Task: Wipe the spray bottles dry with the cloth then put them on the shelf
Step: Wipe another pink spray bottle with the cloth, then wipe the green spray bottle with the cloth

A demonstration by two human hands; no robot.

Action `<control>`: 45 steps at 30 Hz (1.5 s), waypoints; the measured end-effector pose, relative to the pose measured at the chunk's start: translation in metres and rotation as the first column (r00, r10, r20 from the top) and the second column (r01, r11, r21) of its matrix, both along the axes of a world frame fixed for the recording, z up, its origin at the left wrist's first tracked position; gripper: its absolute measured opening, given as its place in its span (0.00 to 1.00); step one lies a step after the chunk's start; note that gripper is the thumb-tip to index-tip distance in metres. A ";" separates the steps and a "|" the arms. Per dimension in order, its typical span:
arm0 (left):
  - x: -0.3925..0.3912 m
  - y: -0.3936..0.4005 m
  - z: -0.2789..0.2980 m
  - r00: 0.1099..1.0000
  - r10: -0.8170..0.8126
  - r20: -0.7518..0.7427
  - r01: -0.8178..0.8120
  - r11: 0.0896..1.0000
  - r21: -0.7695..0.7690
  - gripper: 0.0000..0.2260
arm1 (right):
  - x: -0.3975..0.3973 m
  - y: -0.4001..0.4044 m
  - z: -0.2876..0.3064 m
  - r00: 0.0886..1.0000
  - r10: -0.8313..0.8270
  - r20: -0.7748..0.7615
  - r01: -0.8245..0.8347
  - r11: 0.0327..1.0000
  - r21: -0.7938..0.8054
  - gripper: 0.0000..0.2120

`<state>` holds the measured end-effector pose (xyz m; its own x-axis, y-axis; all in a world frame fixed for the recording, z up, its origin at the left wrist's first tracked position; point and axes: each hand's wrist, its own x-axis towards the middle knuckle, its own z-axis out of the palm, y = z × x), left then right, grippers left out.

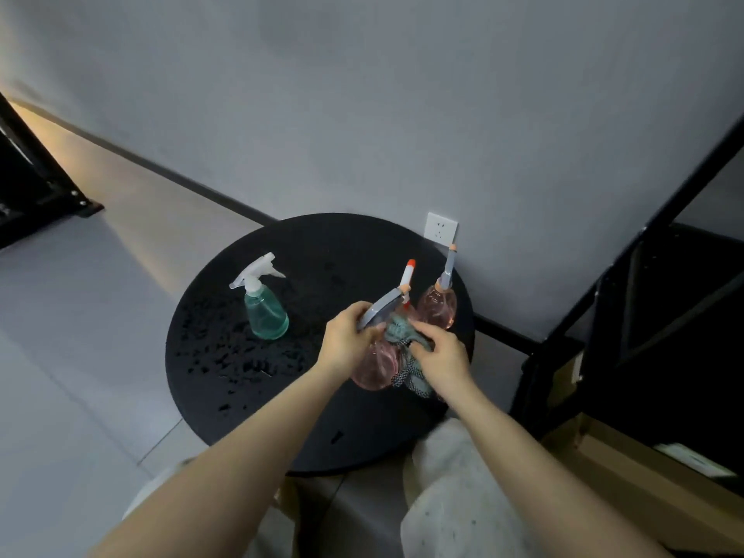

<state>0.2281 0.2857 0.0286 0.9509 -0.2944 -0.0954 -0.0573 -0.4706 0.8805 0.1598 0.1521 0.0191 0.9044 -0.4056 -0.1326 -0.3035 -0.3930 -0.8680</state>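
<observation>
My left hand (347, 338) grips the grey spray head of a pink bottle (374, 366), which is held tilted over the round black table (225, 356). My right hand (441, 355) holds a grey-green cloth (402, 332) with a checkered edge against the bottle's neck. A second pink spray bottle (437, 306) stands upright at the table's far right. A green bottle (263, 312) with a white trigger head stands on the left of the table. Water droplets cover the tabletop.
A black metal shelf frame (628, 300) stands to the right, with cardboard boxes (628, 457) at its base. A white wall socket (441, 229) sits behind the table. Another black frame (36, 171) is at far left. My knees are just below the table's near edge.
</observation>
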 end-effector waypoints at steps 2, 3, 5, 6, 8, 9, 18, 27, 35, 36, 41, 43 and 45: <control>0.006 -0.006 -0.015 1.000 0.004 -0.001 -0.004 1.000 0.017 0.08 | 0.008 -0.003 -0.005 1.000 -0.010 -0.020 0.010 1.000 0.006 0.17; 0.009 -0.008 -0.021 1.000 0.010 -0.008 -0.010 1.000 0.007 0.08 | 0.012 -0.005 -0.009 1.000 -0.012 -0.028 0.012 1.000 0.013 0.17; 0.013 -0.012 -0.030 1.000 0.011 -0.017 -0.011 1.000 -0.009 0.07 | 0.019 -0.007 -0.014 0.999 -0.014 -0.041 0.014 1.000 0.009 0.17; 0.016 -0.013 -0.034 1.000 0.007 -0.018 -0.008 1.000 -0.009 0.07 | 0.021 -0.008 -0.016 0.999 -0.017 -0.048 0.018 1.000 0.004 0.17; 0.019 -0.016 -0.042 1.000 0.002 -0.017 -0.002 1.000 -0.007 0.07 | 0.025 -0.010 -0.022 0.997 -0.027 -0.066 0.027 1.000 0.004 0.18; 0.020 -0.017 -0.046 1.000 0.001 -0.018 -0.001 1.000 -0.008 0.07 | 0.027 -0.011 -0.025 0.997 -0.030 -0.073 0.030 1.000 0.000 0.18; 0.024 -0.023 -0.068 0.998 -0.034 -0.052 0.036 0.999 0.026 0.06 | 0.029 -0.014 -0.042 0.990 -0.023 -0.140 0.015 0.998 -0.054 0.16; 0.024 -0.024 -0.065 0.992 -0.090 -0.085 0.094 0.994 0.048 0.10 | 0.020 -0.019 -0.033 0.991 -0.107 -0.074 0.099 0.990 -0.103 0.12; 0.029 0.026 -0.046 0.998 -0.063 -0.012 0.064 0.993 0.097 0.19 | 0.024 0.011 0.002 0.999 -0.004 0.035 0.008 0.994 -0.110 0.12; 0.031 0.039 -0.043 1.000 -0.021 -0.002 0.021 0.995 0.101 0.19 | 0.028 0.020 0.007 0.998 0.026 0.051 -0.020 0.995 -0.102 0.12; 0.054 0.115 -0.033 0.968 0.252 -0.002 -0.250 0.959 0.133 0.18 | 0.055 0.073 0.010 0.966 0.231 0.113 -0.201 0.952 -0.230 0.13; 0.067 0.140 -0.034 0.945 0.327 -0.014 -0.321 0.935 0.152 0.18 | 0.068 0.090 0.005 0.940 0.324 0.109 -0.278 0.911 -0.304 0.15; 0.081 0.159 -0.038 0.929 0.369 -0.022 -0.360 0.917 0.171 0.20 | 0.080 0.104 -0.005 0.914 0.397 0.080 -0.343 0.865 -0.367 0.16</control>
